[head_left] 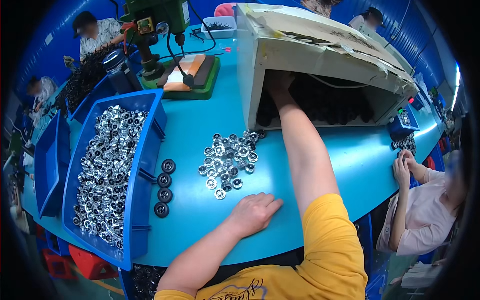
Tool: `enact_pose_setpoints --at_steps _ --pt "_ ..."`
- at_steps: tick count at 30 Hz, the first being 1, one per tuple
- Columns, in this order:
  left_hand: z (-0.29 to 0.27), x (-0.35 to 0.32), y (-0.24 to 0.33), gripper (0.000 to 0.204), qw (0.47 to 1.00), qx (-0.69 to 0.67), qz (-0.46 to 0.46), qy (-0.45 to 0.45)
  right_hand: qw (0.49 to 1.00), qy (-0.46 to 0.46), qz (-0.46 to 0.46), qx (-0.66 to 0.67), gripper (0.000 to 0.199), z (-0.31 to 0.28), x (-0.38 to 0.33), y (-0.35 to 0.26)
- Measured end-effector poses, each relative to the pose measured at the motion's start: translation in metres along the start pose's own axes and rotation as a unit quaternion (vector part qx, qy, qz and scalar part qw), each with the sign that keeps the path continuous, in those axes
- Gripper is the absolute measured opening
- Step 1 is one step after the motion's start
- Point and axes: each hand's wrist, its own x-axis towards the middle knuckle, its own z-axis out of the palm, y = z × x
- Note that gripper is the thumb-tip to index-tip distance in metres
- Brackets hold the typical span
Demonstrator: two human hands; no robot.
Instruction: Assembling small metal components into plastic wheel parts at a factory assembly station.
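My left hand point(254, 214) rests on the turquoise table in a loose fist, with nothing visible in it. Just beyond it lies a loose pile of small silver toy wheel hubs point(227, 157) with dark centres. My right arm reaches forward into a cream-coloured metal box point(250, 80) with an open front. Inside, near the upper left of the opening, my right hand point(279, 82) is in shadow and its fingers are hidden. Dark round pieces, apparently tyres point(325, 102), fill the box's floor. Several black-tyred wheels point(164, 187) stand in a column left of the pile.
A blue bin point(135, 200) full of silver hubs stands at left, beside another blue tray point(50, 170). A green drill press point(200, 90) is at the back. At right, a co-worker's hands point(404, 167) handle small parts near a blue box point(402, 127). Other people sit farther back.
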Motion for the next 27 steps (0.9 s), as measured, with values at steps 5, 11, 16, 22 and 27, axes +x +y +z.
enact_pose_setpoints --at_steps 5,11,16,22,27 --pt "-0.005 0.001 -0.005 0.026 0.998 0.011 0.016 0.055 0.989 0.060 -0.133 0.003 0.052 -0.063 -0.048 -0.007" --pt "-0.003 -0.003 0.006 0.023 0.997 0.012 0.010 0.081 0.974 0.016 -0.132 0.181 0.043 -0.183 -0.141 0.029" --pt "0.002 -0.005 0.007 0.017 0.998 0.021 -0.006 0.062 0.968 -0.039 -0.145 0.201 0.042 -0.190 -0.195 0.057" --pt "0.001 -0.005 0.011 0.018 0.998 0.021 -0.027 0.055 0.982 -0.073 -0.119 0.125 0.060 -0.169 -0.196 0.083" --pt "0.000 -0.005 0.012 0.016 0.998 0.017 -0.033 0.051 0.974 -0.084 -0.141 0.156 0.063 -0.201 -0.196 0.102"
